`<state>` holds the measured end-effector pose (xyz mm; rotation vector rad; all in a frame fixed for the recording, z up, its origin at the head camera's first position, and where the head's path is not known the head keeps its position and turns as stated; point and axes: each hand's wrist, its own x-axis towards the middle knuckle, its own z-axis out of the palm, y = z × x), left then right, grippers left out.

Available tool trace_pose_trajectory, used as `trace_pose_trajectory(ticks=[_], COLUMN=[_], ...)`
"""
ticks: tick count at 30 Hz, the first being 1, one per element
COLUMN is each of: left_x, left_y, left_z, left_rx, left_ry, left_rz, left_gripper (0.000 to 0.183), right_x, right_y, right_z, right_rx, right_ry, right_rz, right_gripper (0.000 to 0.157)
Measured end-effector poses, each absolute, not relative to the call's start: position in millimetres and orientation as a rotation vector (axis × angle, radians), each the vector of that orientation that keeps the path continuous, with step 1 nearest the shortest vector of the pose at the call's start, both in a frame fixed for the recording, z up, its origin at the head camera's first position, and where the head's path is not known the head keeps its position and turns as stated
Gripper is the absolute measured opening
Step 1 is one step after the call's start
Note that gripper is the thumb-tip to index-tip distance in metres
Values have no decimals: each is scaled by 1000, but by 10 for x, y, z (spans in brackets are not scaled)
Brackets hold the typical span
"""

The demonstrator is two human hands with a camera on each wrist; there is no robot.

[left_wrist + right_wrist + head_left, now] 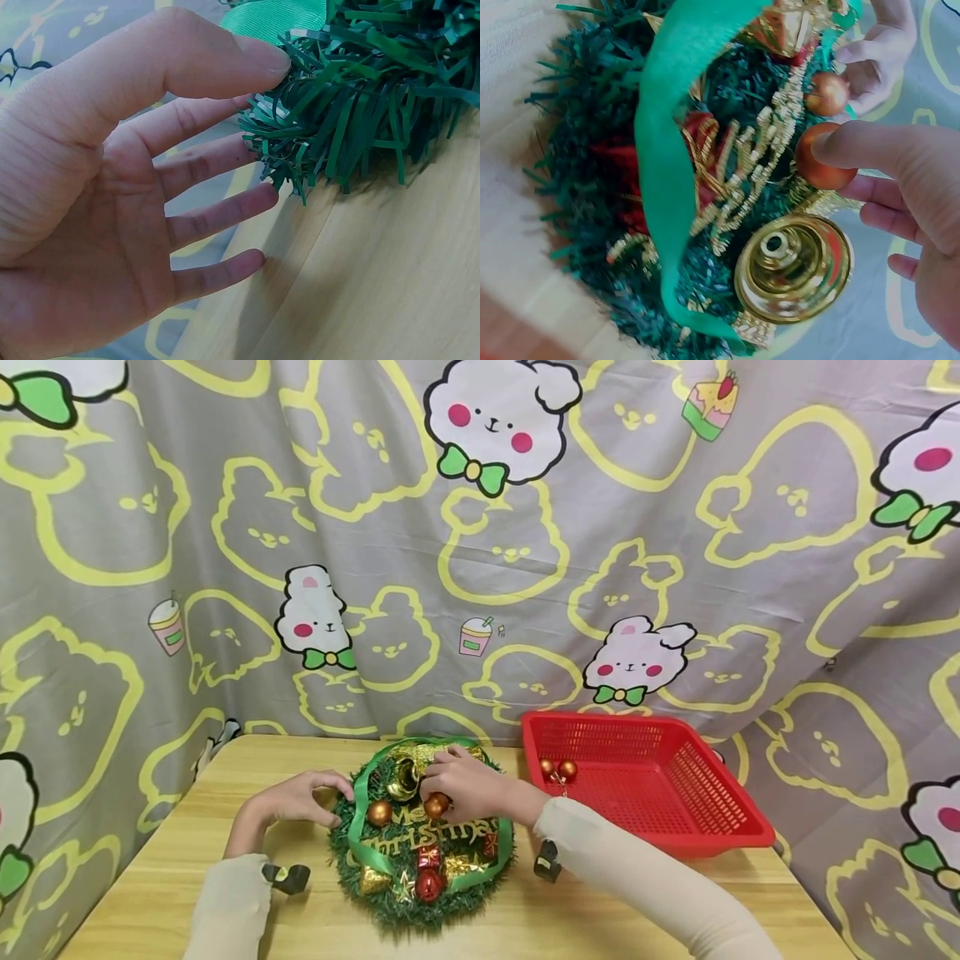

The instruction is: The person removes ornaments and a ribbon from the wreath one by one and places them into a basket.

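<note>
A green tinsel Christmas wreath (401, 906) lies on the table, carrying gold "Merry Christmas" lettering (442, 835), a green ribbon (361, 802) and small ornaments. My right hand (468, 785) pinches a copper-coloured bauble (826, 161) over its upper part, thumb on the ball's surface. Beside those fingers is a gold bell (793, 268). Another copper bauble (379, 812) sits on the wreath's left side, a red one (430, 885) near its bottom. At the left rim, my left hand (300, 799) touches the tinsel with thumb and fingertips, its fingers spread and fairly straight; tinsel hides some tips.
A red plastic basket (720, 839) stands on the right, with two copper baubles (567, 769) in its left corner. The wooden table (247, 756) reaches back to a grey patterned curtain (405, 552). Each wrist wears a dark strap-on device (288, 878).
</note>
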<state>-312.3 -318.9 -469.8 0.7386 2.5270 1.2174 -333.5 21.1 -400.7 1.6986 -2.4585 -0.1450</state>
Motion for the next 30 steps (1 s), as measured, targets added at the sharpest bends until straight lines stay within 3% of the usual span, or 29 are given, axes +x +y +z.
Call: trace_pose_trajectory(ticks=[30], left_x=[-3130], left_y=[-3191], left_z=[-4693], left_rx=[764], left_ry=[2514], left_rz=[1219], left_gripper=[32], right_x=[-3509], right_y=[1017], right_z=[-3194], right_rx=[1544], right_ry=[-2468], right_rz=[-69], right_gripper=[28])
